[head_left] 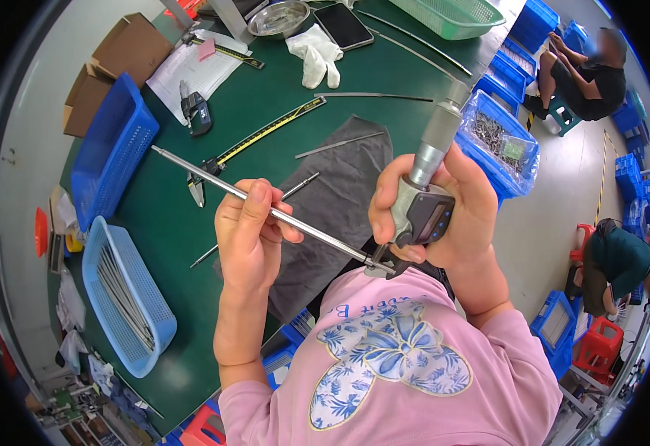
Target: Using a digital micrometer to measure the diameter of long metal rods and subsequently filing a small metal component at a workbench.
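Note:
My left hand (244,241) pinches a long, slim metal rod (200,173) between thumb and fingers, tilted down to the right. In my right hand (470,223) is a digital micrometer (423,167), its thimble pointing up and its small display facing me. The rod's lower right end lies at the micrometer's jaws, close to my shirt; whether they touch it I cannot tell. Below my hands a dark grey cloth (340,182) is spread on the green table (191,297), with another thin rod (302,184) across its left edge and a short rod (340,144) near its top.
Beyond the cloth lie a digital caliper (265,137), a second micrometer (198,115) and white gloves (316,56). A light-blue basket (163,308) of rods and a dark-blue basket (109,156) stand left. Right is a blue crate (514,178) of metal parts; two people sit farther off.

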`<state>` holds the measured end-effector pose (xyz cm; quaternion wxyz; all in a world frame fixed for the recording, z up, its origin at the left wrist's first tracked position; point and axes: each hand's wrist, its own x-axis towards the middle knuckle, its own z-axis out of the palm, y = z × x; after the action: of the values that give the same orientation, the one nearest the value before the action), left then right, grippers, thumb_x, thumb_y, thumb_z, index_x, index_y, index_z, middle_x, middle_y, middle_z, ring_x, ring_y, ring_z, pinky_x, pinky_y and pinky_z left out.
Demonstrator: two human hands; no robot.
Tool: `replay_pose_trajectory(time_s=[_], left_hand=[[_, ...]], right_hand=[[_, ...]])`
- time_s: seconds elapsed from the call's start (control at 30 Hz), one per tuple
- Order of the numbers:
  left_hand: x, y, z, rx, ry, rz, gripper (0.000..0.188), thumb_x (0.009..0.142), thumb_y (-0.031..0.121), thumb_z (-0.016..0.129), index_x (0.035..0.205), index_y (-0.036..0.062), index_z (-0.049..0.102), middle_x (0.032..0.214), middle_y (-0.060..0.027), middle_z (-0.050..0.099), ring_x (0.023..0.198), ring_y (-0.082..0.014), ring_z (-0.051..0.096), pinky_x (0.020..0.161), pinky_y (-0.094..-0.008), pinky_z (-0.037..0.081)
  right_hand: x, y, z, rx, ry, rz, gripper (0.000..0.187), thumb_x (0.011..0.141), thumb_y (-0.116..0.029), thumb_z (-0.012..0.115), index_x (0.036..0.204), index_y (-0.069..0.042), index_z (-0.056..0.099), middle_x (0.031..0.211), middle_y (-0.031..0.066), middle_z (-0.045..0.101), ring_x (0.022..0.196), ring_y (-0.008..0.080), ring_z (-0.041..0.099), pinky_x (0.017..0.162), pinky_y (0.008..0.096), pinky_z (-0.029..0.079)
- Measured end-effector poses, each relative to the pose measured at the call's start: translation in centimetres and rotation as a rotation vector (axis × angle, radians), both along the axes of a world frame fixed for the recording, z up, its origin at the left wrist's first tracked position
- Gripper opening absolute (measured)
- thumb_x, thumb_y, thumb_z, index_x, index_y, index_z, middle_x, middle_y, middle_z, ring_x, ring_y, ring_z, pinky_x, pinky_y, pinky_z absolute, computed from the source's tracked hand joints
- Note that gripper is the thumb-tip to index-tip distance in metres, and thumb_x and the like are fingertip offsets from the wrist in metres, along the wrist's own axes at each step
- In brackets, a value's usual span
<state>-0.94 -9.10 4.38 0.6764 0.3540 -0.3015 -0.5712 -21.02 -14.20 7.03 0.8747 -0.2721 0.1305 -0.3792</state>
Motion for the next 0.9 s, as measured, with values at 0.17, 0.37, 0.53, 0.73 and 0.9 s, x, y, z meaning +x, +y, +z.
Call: replay_pose_trajectory(time_s=[0.17, 0.37, 0.53, 0.73, 0.9], left_hand=[[-0.1, 0.0, 0.1, 0.007, -0.006, 0.0, 0.019, 0.088, 0.016, 0.048, 0.084, -0.0006, 0.055, 0.069, -0.0108, 0.06, 0.048, -0.0166, 0.058, 0.045, -0.026, 0.05], [-0.1, -0.1, 0.2, 0.026, 0.005, 0.01, 0.018, 0.088, 0.016, 0.048, 0.082, -0.0002, 0.054, 0.068, -0.0103, 0.06, 0.048, -0.0153, 0.057, 0.044, -0.026, 0.049], [-0.2, -0.1, 0.4, 0.052, -0.002, 0.006, 0.019, 0.088, 0.017, 0.047, 0.08, 0.0006, 0.052, 0.066, -0.0094, 0.059, 0.046, -0.0137, 0.056, 0.044, -0.0256, 0.049], [-0.5, -0.1, 0.6, 0.042, -0.041, 0.049, 0.023, 0.09, 0.02, 0.043, 0.077, 0.0011, 0.049, 0.066, -0.008, 0.054, 0.046, -0.0121, 0.053, 0.042, -0.0236, 0.048], [-0.4, -0.1, 0.3, 0.056, -0.043, 0.072, 0.024, 0.09, 0.02, 0.043, 0.077, 0.0016, 0.049, 0.067, -0.0073, 0.053, 0.045, -0.0115, 0.052, 0.042, -0.0232, 0.048]], right_hand=[[-0.1, 0.0, -0.1, -0.012, 0.03, 0.009, 0.062, 0.083, -0.053, 0.033, 0.083, 0.005, 0.056, 0.067, 0.019, 0.058, 0.046, 0.0158, 0.052, 0.035, 0.0215, 0.037], [0.1, 0.2, -0.5, -0.012, 0.045, -0.031, 0.064, 0.082, -0.057, 0.033, 0.081, 0.002, 0.057, 0.065, 0.0176, 0.058, 0.041, 0.0145, 0.048, 0.034, 0.0209, 0.035], [0.4, 0.0, -0.1, 0.083, 0.0, -0.014, 0.071, 0.077, -0.061, 0.029, 0.08, 0.004, 0.057, 0.066, 0.0203, 0.058, 0.04, 0.0165, 0.048, 0.032, 0.0219, 0.037], [0.6, 0.3, -0.6, 0.078, 0.011, -0.056, 0.063, 0.082, -0.055, 0.031, 0.078, 0.003, 0.057, 0.065, 0.0184, 0.059, 0.039, 0.0156, 0.047, 0.034, 0.0223, 0.037], [0.8, 0.2, -1.0, 0.072, -0.011, -0.052, 0.069, 0.081, -0.059, 0.031, 0.081, 0.006, 0.057, 0.067, 0.0247, 0.057, 0.048, 0.0226, 0.054, 0.032, 0.023, 0.038]])
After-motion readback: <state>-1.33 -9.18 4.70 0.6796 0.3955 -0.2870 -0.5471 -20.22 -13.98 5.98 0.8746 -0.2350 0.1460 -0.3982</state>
